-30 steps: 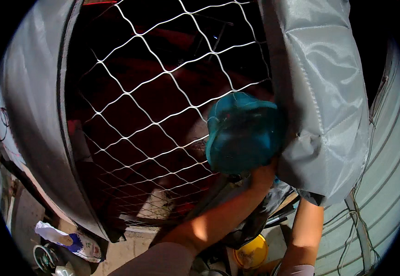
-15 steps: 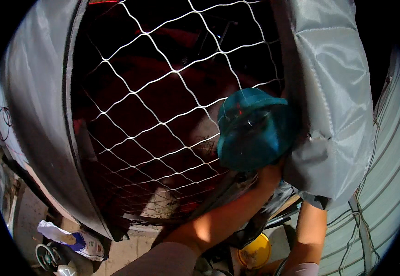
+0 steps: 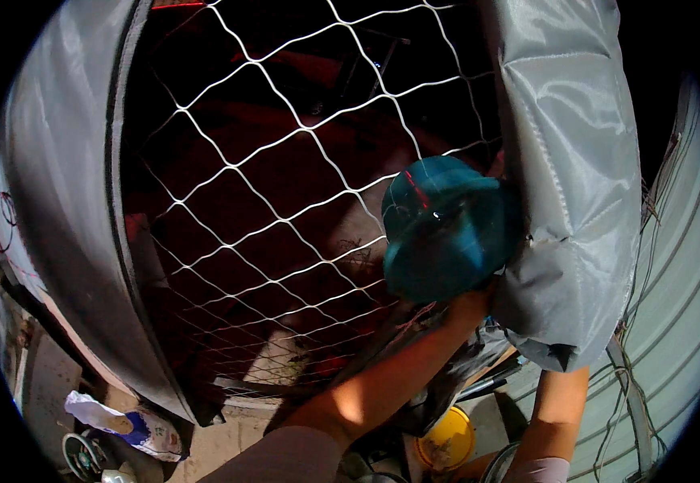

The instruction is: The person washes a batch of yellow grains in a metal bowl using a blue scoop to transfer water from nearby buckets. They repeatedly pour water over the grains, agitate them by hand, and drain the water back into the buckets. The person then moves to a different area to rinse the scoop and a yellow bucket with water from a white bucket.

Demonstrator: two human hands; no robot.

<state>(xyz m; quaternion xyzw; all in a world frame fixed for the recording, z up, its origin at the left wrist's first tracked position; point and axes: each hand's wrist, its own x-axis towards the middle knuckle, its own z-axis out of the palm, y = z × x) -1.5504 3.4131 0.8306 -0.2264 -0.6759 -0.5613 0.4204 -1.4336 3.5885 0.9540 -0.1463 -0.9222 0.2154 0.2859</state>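
Note:
My left forearm (image 3: 402,366) reaches up and to the right, and its wrist passes behind a teal, rounded, hat-like thing (image 3: 450,229) in front of a white net (image 3: 285,219). That thing hides my left hand, so I cannot tell whether it grips anything. My right forearm (image 3: 561,410) goes up under the lower end of a grey quilted cover (image 3: 571,185). The cover hides my right hand. A thin red line crosses the teal surface. Dark fabric (image 3: 438,386) hangs below my left wrist.
A second grey cover flap (image 3: 68,161) borders the opening on the left. Behind the net lies a dark, reddish space. Below are a yellow round container (image 3: 446,439), a white and blue bag (image 3: 136,431) and paving (image 3: 225,439). Cables hang along a ribbed pale wall (image 3: 680,282) on the right.
The right-hand grey cover has shifted slightly left, and its lower end has bent. My right forearm has moved a little right. The red line on the teal thing looks longer.

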